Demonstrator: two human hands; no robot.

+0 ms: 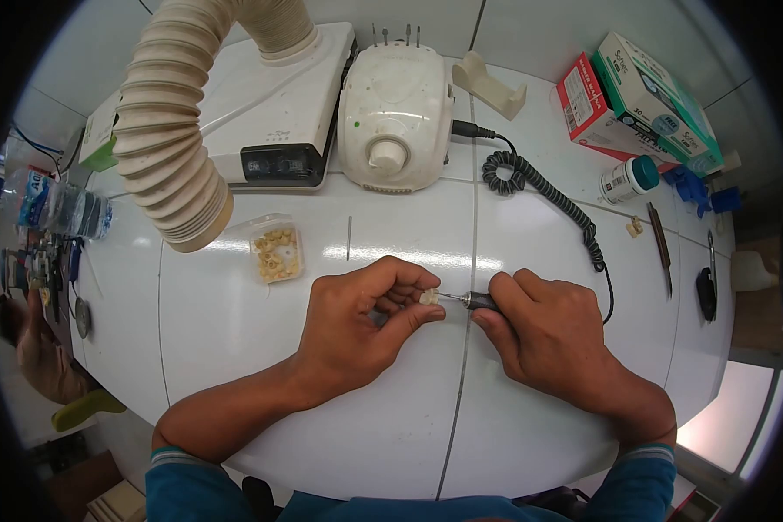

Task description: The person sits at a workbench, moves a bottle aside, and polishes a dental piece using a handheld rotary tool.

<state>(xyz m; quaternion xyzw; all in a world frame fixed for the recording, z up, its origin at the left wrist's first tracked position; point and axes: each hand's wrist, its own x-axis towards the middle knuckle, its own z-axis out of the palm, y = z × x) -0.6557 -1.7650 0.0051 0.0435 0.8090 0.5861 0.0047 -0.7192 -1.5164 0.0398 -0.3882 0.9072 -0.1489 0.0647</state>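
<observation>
Above the counter [383,452], the left hand [352,326] pinched a tooth-like piece [428,297], judged light, rigid and chippable, best gripped by its sides, while the right hand [552,326] clasped a rotary handpiece [482,301].

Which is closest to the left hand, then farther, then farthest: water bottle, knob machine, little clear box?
Head view, from the left hand:
1. Little clear box, just beyond it, leftward.
2. Knob machine, farther back.
3. Water bottle, far left.
</observation>
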